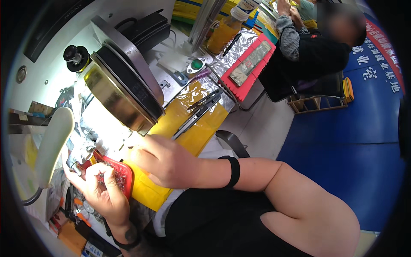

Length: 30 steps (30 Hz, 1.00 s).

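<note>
My right hand [165, 162] is closed just below the brass-coloured curved cover [112, 95] of a machine head. Its fingertips are lost in bright glare, so what they pinch cannot be made out. Lower left, my left hand [105, 192] is turned palm up, with thumb and some fingers curled and one long finger stretched along a small metal cylinder [77, 168]. Whether that cylinder is in its grip is unclear. Behind and partly under the left hand lies a red tray [128, 180] of small metal pieces. Yellow sheeting [152, 190] runs beneath the right hand.
Long dark tweezers [199, 112] lie on the yellow sheeting. A white rounded lamp [55, 143] stands at the left. A green button [196, 64] sits behind the machine head. Farther right are a red board [252, 64], an orange bottle [224, 34] and a seated person [314, 53].
</note>
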{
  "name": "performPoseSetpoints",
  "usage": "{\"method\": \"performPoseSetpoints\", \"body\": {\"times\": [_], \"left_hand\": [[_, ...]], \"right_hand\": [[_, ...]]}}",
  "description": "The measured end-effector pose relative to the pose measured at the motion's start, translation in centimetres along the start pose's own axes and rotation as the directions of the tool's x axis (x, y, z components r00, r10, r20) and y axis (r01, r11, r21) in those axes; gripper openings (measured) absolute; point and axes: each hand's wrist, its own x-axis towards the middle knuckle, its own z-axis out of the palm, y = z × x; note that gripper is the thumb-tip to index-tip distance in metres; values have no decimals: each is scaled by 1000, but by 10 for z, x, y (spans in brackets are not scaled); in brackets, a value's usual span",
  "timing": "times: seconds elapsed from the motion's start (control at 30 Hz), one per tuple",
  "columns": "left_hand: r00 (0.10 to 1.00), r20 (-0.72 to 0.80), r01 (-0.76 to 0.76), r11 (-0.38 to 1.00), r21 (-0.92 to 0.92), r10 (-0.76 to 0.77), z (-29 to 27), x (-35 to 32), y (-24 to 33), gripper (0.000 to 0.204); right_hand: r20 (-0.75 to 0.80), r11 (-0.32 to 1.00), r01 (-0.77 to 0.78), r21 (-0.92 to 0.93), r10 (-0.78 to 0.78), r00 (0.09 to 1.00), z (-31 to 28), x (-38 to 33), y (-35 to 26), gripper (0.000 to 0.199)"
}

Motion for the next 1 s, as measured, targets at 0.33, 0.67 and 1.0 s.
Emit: {"method": "performPoseSetpoints", "body": {"times": [0.33, 0.67, 1.0], "left_hand": [[999, -41, -18, 999, -27, 17, 6, 1, -4, 10], [1000, -12, -28, 996, -87, 27, 3, -2, -11, 12], [999, -11, 43, 999, -34, -43, 0, -5, -10, 13]], "right_hand": [[-211, 943, 254, 217, -209, 955, -23, 6, -4, 19], [-204, 879, 384, 281, -336, 919, -16, 23, -3, 26], [-13, 897, 231, 377, -245, 970, -17, 10, 0, 50]]}}
